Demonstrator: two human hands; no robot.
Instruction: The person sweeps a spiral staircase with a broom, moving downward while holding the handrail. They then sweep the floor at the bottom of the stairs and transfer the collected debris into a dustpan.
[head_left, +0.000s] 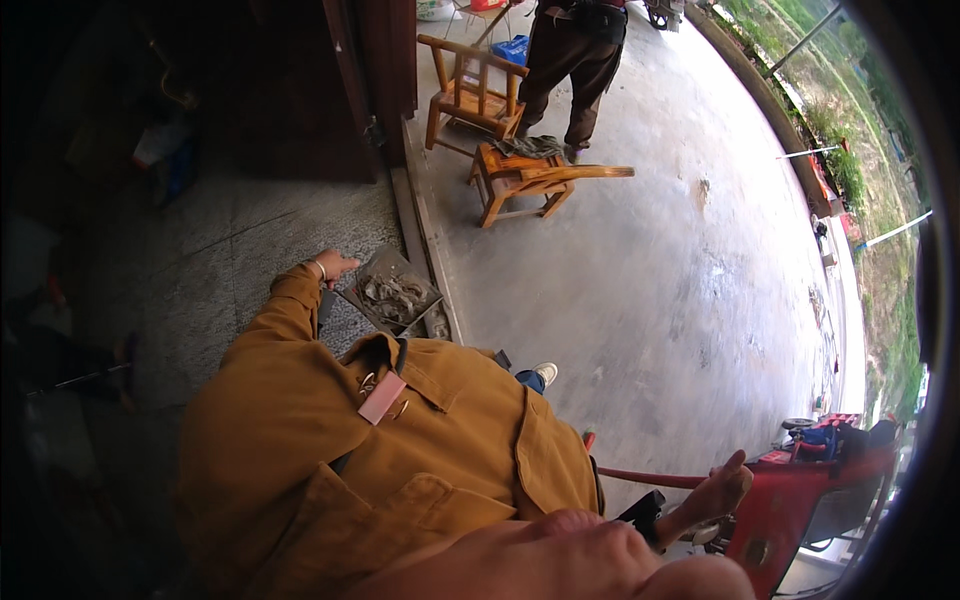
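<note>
My left hand, with a pale bracelet at its wrist, stretches out at the left with one finger extended and nothing visible in it. Beside its fingertips, a square grey container on the floor holds crumpled greyish scraps; whether they touch is unclear. My right hand is low at the right, thumb raised, its other fingers partly hidden. It appears in front of a red vehicle. A black band or cuff sits near that wrist. A pink tag hangs on my tan jacket.
A wooden chair and a low wooden seat with a grey cloth on it stand ahead. Another person stands behind them, holding a stick. A door sill runs between textured floor and concrete. A red bar extends towards the vehicle.
</note>
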